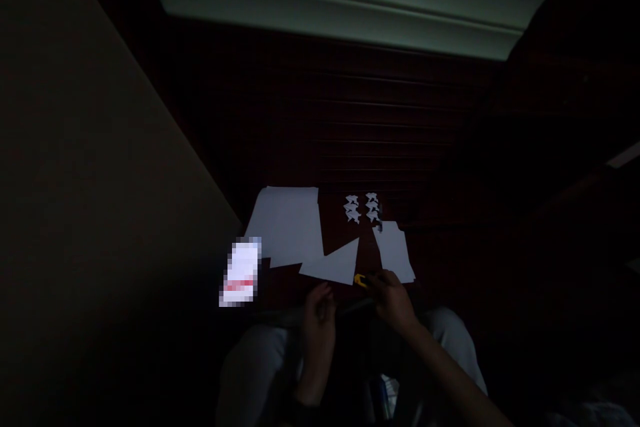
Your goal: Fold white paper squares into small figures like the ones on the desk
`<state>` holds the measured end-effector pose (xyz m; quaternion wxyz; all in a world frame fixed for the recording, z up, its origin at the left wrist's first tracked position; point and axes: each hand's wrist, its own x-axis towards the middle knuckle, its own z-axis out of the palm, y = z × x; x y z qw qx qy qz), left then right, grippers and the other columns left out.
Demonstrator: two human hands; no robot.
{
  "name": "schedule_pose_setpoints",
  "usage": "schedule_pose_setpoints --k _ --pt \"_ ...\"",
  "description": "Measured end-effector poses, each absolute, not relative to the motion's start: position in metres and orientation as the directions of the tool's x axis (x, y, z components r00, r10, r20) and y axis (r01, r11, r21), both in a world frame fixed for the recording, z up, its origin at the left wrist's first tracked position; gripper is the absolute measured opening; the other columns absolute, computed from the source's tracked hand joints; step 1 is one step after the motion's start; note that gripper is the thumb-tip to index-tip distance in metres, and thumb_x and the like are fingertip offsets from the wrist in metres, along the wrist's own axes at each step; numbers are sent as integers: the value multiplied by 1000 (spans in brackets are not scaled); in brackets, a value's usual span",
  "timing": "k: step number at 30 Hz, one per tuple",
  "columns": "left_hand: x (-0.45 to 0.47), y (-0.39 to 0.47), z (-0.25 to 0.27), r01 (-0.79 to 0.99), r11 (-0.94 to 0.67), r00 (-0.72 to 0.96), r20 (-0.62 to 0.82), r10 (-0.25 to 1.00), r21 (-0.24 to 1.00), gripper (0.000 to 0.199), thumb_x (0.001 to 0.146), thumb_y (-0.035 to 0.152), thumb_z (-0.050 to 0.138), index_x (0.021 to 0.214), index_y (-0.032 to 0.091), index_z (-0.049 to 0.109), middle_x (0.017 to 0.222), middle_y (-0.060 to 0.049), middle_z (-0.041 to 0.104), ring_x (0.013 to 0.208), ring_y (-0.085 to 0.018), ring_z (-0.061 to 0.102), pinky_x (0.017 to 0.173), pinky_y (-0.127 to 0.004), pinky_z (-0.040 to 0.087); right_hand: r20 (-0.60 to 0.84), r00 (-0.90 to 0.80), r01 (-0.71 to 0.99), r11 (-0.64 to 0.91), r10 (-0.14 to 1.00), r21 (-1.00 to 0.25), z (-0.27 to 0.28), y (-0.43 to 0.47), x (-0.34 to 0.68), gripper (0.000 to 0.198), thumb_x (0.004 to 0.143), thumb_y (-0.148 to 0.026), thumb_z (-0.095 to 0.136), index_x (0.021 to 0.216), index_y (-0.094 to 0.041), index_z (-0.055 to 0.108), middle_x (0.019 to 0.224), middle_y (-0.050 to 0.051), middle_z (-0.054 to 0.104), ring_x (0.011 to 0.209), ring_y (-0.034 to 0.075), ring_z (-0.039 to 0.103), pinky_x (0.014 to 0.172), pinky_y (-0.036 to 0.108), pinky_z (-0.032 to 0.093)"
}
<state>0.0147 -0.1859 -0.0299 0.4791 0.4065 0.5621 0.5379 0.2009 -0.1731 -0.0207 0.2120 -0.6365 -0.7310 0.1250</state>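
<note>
The right hand (393, 295) grips a yellow-handled tool (361, 280), probably a utility knife, though the dim light blurs its shape; it sits at the right corner of a white paper triangle (334, 265) on the dark table (369, 255). The left hand (320, 312) is just below the triangle, fingers bent; whether they pinch anything I cannot tell. Large white sheets (287, 223) lie left, smaller sheets (395, 253) right, and six folded paper figures (353, 214) stand in two columns beyond.
</note>
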Motion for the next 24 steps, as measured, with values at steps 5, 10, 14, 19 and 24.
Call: schedule_pose_setpoints --k 5,10,14,19,24 --pt "-1 -124 5 596 -516 321 406 855 615 32 90 21 42 117 28 58 129 -3 53 128 -24 37 107 -47 27 131 -109 916 150 985 -371 -20 -178 200 46 79 -9 53 122 -26 54 106 9 55 99 24 48 86 36 39" --pt "8 -80 -1 616 -744 667 332 667 258 37 92 33 37 127 33 49 142 4 40 135 -25 23 110 -52 16 104 -116 927 145 988 -346 -17 -181 197 49 78 -7 51 122 -26 54 106 8 54 100 25 46 88 38 36" --pt "9 -79 -22 629 -751 702 269 659 200 40 93 34 34 132 33 43 146 4 33 135 -24 22 109 -49 19 72 -135 929 151 988 -338 -14 -185 197 54 76 -5 51 125 -27 51 108 8 53 100 24 46 87 36 37" --pt "10 -90 -29 673 -717 652 313 691 182 41 94 33 33 134 32 40 149 3 26 137 -25 18 110 -51 14 58 -117 939 130 991 -319 -13 -194 191 53 77 -7 51 126 -26 51 109 9 53 101 25 45 89 37 36" --pt "14 -95 -26 665 -709 630 333 701 234 42 93 31 34 135 33 39 148 3 28 136 -26 19 110 -52 14 71 -96 936 115 993 -334 -13 -200 185 49 78 -9 51 123 -26 53 107 9 53 100 26 46 88 38 37"
